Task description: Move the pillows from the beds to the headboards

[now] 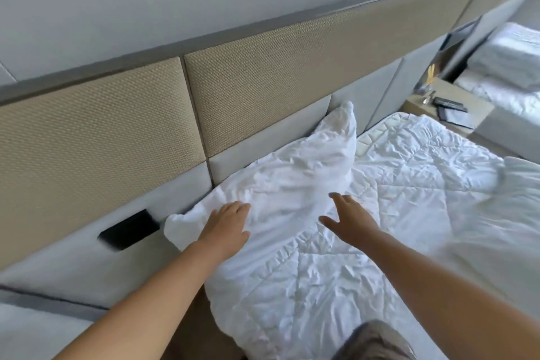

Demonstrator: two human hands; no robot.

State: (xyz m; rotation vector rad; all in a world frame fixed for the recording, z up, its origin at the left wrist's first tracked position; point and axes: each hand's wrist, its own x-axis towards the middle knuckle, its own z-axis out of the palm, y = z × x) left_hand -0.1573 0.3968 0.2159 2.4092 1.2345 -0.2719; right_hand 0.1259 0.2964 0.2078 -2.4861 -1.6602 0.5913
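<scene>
A crumpled white pillow (pixel 289 172) leans along the base of the padded headboard (pixel 263 88), one corner sticking up against the grey lower panel. My left hand (pixel 226 225) lies flat on the pillow's near left end, fingers spread. Just off the pillow's lower edge, my right hand (pixel 349 219) hovers with its fingers apart and nothing in it. Under both lies the bed (pixel 409 213) with its wrinkled white quilted cover.
A black switch panel (pixel 128 232) is set in the headboard's grey lower panel, left of the pillow. A bedside table (pixel 447 108) with a remote and small items stands at the right. Beyond it is a second bed (pixel 508 79) with white bedding.
</scene>
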